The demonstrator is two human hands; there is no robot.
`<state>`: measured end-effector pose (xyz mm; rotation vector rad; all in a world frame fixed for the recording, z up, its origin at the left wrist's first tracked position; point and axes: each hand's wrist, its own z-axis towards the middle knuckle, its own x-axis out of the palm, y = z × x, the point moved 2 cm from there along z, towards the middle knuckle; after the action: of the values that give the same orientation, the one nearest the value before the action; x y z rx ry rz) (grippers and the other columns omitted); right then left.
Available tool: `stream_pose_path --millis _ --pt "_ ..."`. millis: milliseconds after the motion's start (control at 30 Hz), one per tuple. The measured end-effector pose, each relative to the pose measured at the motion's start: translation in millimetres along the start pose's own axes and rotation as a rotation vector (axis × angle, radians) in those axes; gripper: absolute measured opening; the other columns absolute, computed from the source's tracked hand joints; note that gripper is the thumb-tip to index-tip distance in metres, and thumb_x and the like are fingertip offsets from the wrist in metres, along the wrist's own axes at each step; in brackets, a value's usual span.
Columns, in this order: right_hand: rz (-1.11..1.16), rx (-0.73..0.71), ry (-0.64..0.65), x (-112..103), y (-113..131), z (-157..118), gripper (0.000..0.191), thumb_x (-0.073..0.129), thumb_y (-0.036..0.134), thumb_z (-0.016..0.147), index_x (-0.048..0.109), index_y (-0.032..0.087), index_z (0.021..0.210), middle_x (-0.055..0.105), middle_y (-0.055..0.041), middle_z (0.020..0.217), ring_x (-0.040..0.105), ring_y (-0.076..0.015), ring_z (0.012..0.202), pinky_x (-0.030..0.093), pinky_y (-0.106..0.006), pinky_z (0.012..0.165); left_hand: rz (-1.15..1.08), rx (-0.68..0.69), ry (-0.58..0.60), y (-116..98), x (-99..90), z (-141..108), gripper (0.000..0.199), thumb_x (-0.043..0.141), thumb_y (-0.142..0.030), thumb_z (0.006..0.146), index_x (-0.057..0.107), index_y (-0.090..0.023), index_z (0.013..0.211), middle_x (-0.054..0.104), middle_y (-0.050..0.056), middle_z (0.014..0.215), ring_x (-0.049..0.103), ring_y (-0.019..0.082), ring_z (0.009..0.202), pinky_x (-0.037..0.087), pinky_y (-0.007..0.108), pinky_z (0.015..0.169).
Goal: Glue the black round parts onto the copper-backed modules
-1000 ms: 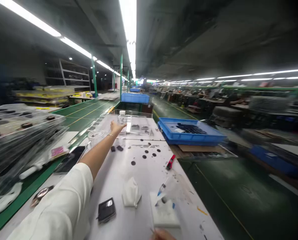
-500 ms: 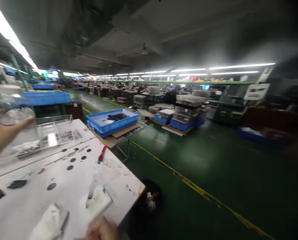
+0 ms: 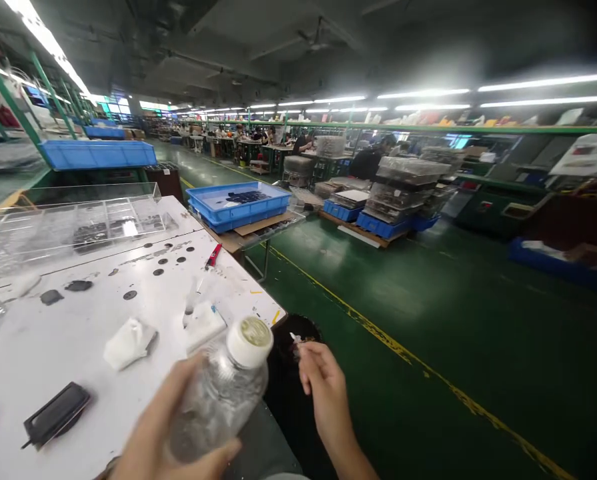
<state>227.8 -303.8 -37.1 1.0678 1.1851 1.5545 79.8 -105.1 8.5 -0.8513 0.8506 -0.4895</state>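
Note:
My left hand (image 3: 153, 433) is wrapped around a clear plastic jar (image 3: 218, 393) with a white cap, tilted near the table's front edge. My right hand (image 3: 323, 380) is out past that edge, thumb and fingers pinched together. At its fingertips shows a small whitish scrap (image 3: 296, 339); I cannot tell whether it is held or lies in the dark bin (image 3: 305, 327) behind. On the white table (image 3: 103, 340) are a crumpled white cloth (image 3: 129, 343), a white pad (image 3: 205, 327) and a black rectangular part (image 3: 58, 413).
A red-handled cutter (image 3: 214, 255) and several dark discs lie farther back on the table. Behind them stands a clear divided tray (image 3: 123, 220). A blue tray (image 3: 238, 205) of black parts rests beyond the table corner. Stacked bins (image 3: 398, 187) stand across the green floor.
My left hand has brought the jar from the far left of the view to the table's front edge. My right hand has moved rightward and up, out over the bin. The view has shifted.

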Motion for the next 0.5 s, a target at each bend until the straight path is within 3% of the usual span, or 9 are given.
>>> stream_pose_path --millis 133,233,367,500 --pt "-0.12 -0.096 -0.068 -28 6 -14 0.024 0.065 0.04 0.088 0.068 0.017 0.091 0.053 0.0022 0.056 0.047 -0.0103 0.045 0.038 -0.019 0.04 -0.066 0.007 0.111 13 58.7 -13 0.068 0.078 -0.025 0.066 0.05 -0.028 0.128 0.066 0.008 0.121 0.066 0.033 0.108 0.057 0.048 0.091" --pt "-0.216 -0.176 -0.11 -41 15 -27 0.016 0.067 0.036 0.086 0.073 0.021 0.09 0.061 0.0006 0.06 0.049 -0.0108 0.045 0.04 -0.02 0.04 -0.103 0.008 0.112 17 85.9 -18 0.064 0.077 -0.025 0.066 0.052 -0.027 0.125 0.065 0.009 0.12 0.065 0.032 0.108 0.054 0.048 0.093" --pt "-0.305 -0.251 -0.153 -53 28 -38 0.01 0.068 0.027 0.085 0.075 0.027 0.093 0.071 -0.0001 0.076 0.052 -0.0096 0.046 0.043 -0.021 0.042 -0.133 -0.025 0.147 16 102.2 -21 0.062 0.075 -0.027 0.069 0.051 -0.026 0.126 0.062 0.01 0.123 0.062 0.032 0.113 0.049 0.051 0.099" --pt "-0.405 -0.436 -0.101 -61 40 -41 0.02 0.067 0.015 0.086 0.072 0.029 0.1 0.073 0.0018 0.081 0.061 -0.0114 0.055 0.05 -0.021 0.051 -0.077 -0.012 0.233 19 108.4 -21 0.066 0.076 -0.025 0.07 0.046 -0.027 0.129 0.057 0.011 0.128 0.058 0.032 0.118 0.047 0.052 0.1"
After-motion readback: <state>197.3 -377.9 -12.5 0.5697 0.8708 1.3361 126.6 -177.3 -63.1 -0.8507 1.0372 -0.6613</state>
